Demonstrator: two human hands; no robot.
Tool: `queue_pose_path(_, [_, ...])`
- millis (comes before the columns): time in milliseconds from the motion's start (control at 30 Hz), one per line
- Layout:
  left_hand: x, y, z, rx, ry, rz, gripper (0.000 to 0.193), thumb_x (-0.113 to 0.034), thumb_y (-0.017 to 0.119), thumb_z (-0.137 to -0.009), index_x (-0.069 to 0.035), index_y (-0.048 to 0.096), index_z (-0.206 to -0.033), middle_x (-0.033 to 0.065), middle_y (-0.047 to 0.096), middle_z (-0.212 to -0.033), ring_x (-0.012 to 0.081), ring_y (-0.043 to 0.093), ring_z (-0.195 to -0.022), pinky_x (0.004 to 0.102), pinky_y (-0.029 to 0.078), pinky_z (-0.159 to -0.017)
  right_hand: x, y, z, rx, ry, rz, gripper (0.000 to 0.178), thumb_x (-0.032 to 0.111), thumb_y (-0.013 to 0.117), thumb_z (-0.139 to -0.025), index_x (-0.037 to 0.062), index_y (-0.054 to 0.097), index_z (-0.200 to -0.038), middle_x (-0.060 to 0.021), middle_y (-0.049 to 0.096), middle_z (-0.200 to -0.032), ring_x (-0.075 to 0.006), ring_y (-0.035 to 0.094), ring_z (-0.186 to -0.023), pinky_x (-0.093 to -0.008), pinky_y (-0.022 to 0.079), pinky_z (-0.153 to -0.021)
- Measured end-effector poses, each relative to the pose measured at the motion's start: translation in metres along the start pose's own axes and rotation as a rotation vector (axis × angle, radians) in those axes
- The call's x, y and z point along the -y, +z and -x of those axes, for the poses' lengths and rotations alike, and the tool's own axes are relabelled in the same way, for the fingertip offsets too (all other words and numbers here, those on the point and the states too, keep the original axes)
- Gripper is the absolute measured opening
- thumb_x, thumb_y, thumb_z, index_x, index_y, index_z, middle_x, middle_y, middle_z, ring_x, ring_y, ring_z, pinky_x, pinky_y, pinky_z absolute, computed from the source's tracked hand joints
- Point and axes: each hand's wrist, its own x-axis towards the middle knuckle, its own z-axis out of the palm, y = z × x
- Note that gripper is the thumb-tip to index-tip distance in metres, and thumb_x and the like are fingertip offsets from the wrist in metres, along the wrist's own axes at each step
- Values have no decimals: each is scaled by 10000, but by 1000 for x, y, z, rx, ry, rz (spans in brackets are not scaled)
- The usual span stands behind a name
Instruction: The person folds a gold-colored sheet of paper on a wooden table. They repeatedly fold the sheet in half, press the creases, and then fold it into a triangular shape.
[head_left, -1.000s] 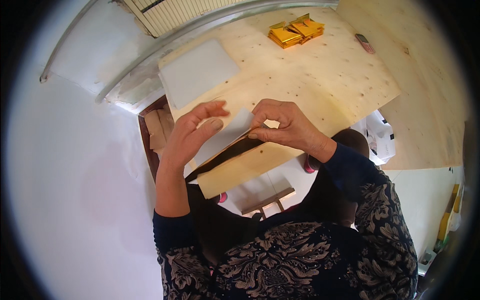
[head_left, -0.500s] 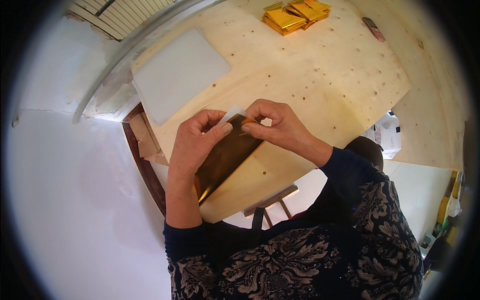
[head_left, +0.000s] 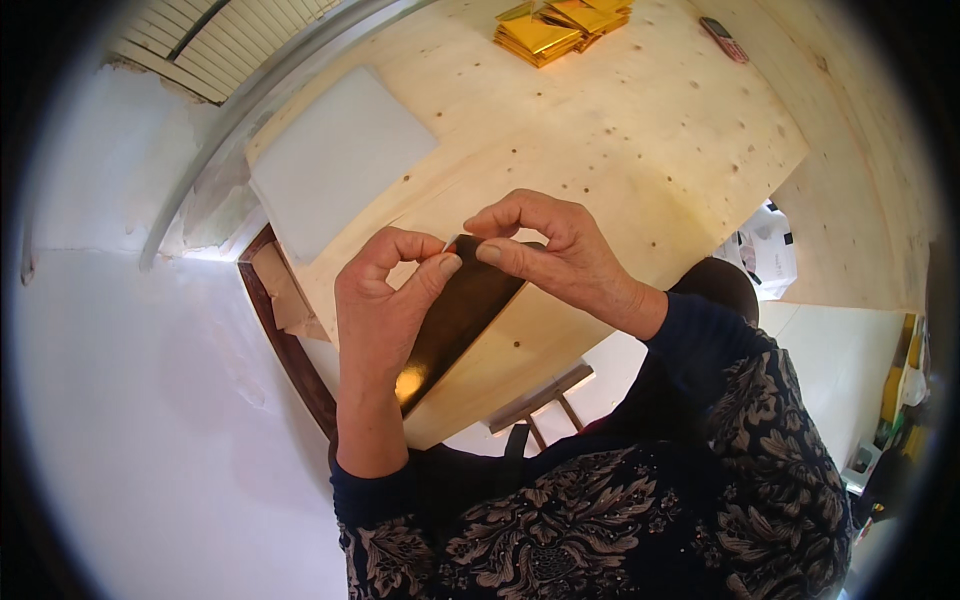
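A shiny gold foil sheet (head_left: 470,290) slants over the near edge of the table, between my two hands. My left hand (head_left: 385,285) is closed, pinching the sheet's upper end between thumb and forefinger. A thin white sliver (head_left: 450,243) shows at that pinch; whether it is paper or the foil's pale back I cannot tell. At the same end, my right hand (head_left: 565,255) has its thumb and forefinger parted, the thumb lying against or just above the foil. The sheet's lower left part is hidden behind my left hand and wrist.
A pale wooden table (head_left: 620,190) spreads ahead. Translucent white sheets (head_left: 340,155) lie on its left, folded gold packets (head_left: 545,35) at the far side, a mobile phone (head_left: 724,40) far right. A white bag (head_left: 765,250) is beyond the right edge, a wooden stool (head_left: 540,400) below.
My right thumb and forefinger have parted from their pinch. The white piece that stuck up between my hands now shows only as a sliver at my left fingertips. The view has shifted slightly.
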Motion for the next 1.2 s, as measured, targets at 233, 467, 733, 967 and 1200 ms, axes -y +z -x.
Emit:
queue_pose_path(233, [1,6,0,14,13,-33,69,-39,726,-827,-9,686,-874,10,638,-829,89,573,-803,234,460,-743,-2,-6,2,51,28,0,162,109,668,-922,-12,683,-1028,-58,626,-927,-98,609,-842,-231,533,-736])
queue_pose_path(467, [7,6,-1,28,54,-18,60,-22,724,-824,-13,686,-869,10,637,-835,95,576,-807,238,461,-744,1,-2,2,14,-38,-40,109,50,659,-916,-16,674,-1002,-65,613,-940,-107,631,-847,-231,587,-689])
queue_pose_path(733, [8,9,1,40,60,-31,64,-9,721,-823,-14,685,-875,14,638,-836,104,581,-811,243,463,-749,-1,0,3,-22,-74,40,70,58,680,-903,7,678,-950,-49,623,-884,-89,612,-780,-215,528,-653])
queue_pose_path(967, [6,15,2,-14,126,-31,82,-23,731,-815,-22,696,-890,25,649,-837,112,588,-804,247,467,-743,0,-3,6,1,6,93,60,53,688,-894,27,666,-944,-27,623,-887,-90,575,-786,-233,461,-703])
queue_pose_path(1200, [6,17,5,-84,201,-200,62,-19,712,-816,-25,690,-873,24,651,-817,109,594,-803,247,468,-746,-1,0,5,5,26,34,71,62,701,-883,19,667,-928,-25,624,-853,-80,572,-791,-225,457,-703])
